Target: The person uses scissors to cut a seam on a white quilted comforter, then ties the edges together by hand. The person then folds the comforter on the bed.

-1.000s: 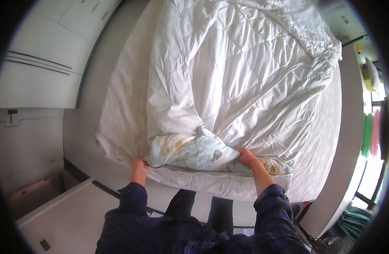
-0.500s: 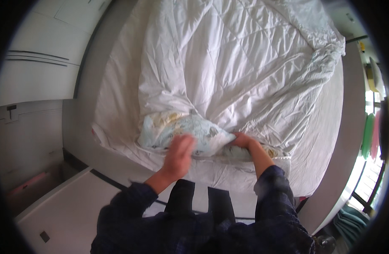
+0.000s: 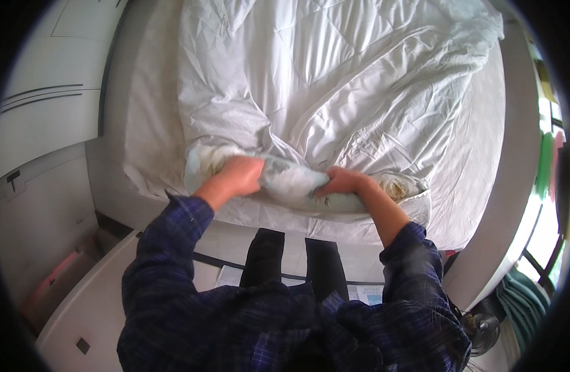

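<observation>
A white quilt (image 3: 322, 68) with stitched lines lies spread and wrinkled over the bed. At its near end runs a bunched, rolled band of pale blue patterned cloth (image 3: 291, 183); I cannot tell whether it is the quilt's underside or a separate cover. My left hand (image 3: 238, 175) is closed over the left part of the band, slightly blurred, its fingers partly hidden. The middle of the band is in the grip of my right hand (image 3: 342, 181), thumb on the near side. To the right of that hand, a yellowish printed fold (image 3: 398, 186) shows under white cloth.
A light sheet (image 3: 155, 124) covers the mattress below the quilt. White cabinets (image 3: 49, 130) stand at the left. At the right are a windowsill ledge (image 3: 521, 136), folded dark green cloth (image 3: 521, 297) and a small fan (image 3: 481, 332). Papers (image 3: 367, 294) lie by my legs.
My left hand has come down onto the left part of the patterned cloth and closed on it. The puffed bulge of cloth is now flatter and longer. My right hand stays on the cloth.
</observation>
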The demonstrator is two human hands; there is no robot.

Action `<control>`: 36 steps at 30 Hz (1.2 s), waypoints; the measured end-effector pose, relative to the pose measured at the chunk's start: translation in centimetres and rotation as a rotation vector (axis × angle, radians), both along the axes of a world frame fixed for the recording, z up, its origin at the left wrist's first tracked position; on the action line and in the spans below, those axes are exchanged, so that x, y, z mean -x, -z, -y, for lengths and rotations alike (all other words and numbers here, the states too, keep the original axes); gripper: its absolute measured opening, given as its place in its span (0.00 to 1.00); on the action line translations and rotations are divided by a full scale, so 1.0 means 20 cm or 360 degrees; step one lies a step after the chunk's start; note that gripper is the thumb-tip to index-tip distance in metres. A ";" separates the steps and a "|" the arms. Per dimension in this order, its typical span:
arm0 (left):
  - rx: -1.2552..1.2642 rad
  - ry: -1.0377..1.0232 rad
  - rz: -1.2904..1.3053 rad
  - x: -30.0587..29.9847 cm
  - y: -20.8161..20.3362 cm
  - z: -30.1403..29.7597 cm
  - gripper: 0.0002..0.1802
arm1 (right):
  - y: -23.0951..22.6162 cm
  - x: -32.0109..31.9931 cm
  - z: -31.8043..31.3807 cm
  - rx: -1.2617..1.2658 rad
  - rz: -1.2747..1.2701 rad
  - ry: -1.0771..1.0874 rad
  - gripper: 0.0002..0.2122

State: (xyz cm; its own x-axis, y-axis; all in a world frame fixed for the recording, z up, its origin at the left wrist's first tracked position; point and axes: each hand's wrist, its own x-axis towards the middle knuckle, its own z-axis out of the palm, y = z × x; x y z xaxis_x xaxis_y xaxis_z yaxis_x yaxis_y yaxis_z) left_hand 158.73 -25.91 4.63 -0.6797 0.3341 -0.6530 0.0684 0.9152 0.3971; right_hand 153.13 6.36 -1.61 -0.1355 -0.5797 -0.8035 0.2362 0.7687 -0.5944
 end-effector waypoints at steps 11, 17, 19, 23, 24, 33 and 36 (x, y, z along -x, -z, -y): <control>-0.0409 0.0182 0.1147 -0.70 -0.23 -0.11 0.26 | -0.27 -0.66 -0.14 0.0017 0.0684 -0.0489 0.24; -0.0714 0.0125 0.1224 -0.63 0.20 -0.07 0.25 | -0.02 -0.54 -0.12 -0.0144 0.0436 -0.0400 0.30; -0.0399 0.0156 0.1131 -0.36 0.26 -0.03 0.23 | 0.11 -0.40 -0.14 -0.0193 0.0318 -0.0217 0.33; -0.0963 -0.1200 0.0014 0.23 0.37 0.29 0.15 | 0.38 -0.45 -0.18 -0.0281 0.0000 -0.0369 0.33; -0.0425 -0.1258 -0.0691 0.41 0.35 0.34 0.16 | 0.39 -0.45 -0.18 -0.0238 0.0039 -0.0346 0.32; 0.0646 -0.1660 -0.0512 1.14 0.52 0.93 0.46 | 0.60 -0.49 -0.19 -0.0177 0.0153 -0.0275 0.29; 0.0677 -0.1571 -0.0644 1.15 0.48 0.96 0.53 | 0.55 -0.47 -0.20 -0.0227 0.0219 -0.0269 0.29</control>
